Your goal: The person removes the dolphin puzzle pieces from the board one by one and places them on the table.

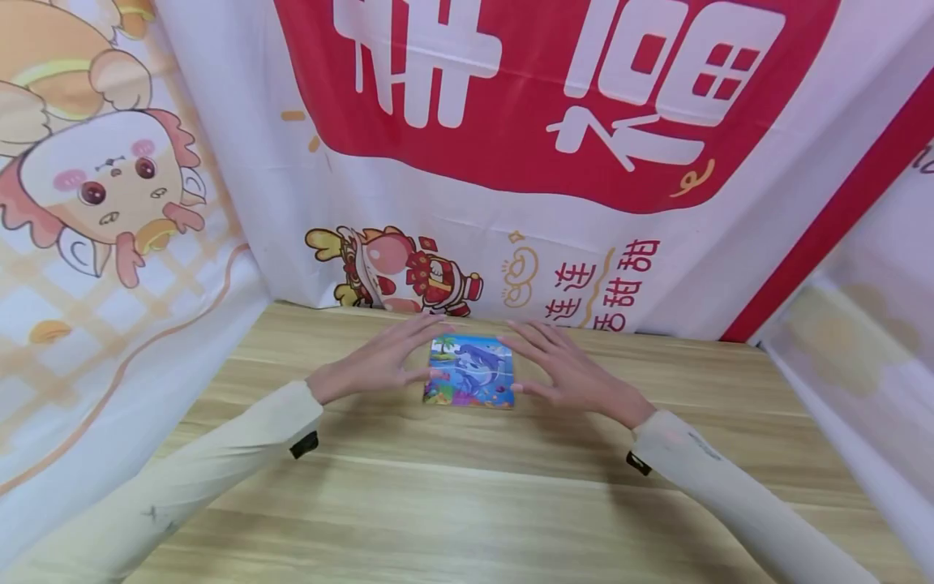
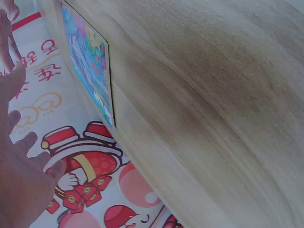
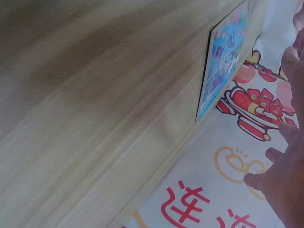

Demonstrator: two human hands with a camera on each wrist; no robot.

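On the wood-grain desk (image 1: pixel 467 511) before a printed cloth (image 1: pixel 452 195), the dolphin picture board (image 1: pixel 470 373) lies flat just below the frame's centre, left hand (image 1: pixel 375 359) and right hand (image 1: pixel 580 375) hovering beside it, fingers released, so its handling seems either not begun or already finished.

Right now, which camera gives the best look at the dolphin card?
Head: it shows the dolphin card almost whole from above, picture recognisable, between the left hand and right hand. Left wrist: steep slant, picture squashed, up near the frame's top edge. Right wrist: also squashed near the top, slanted the other way.
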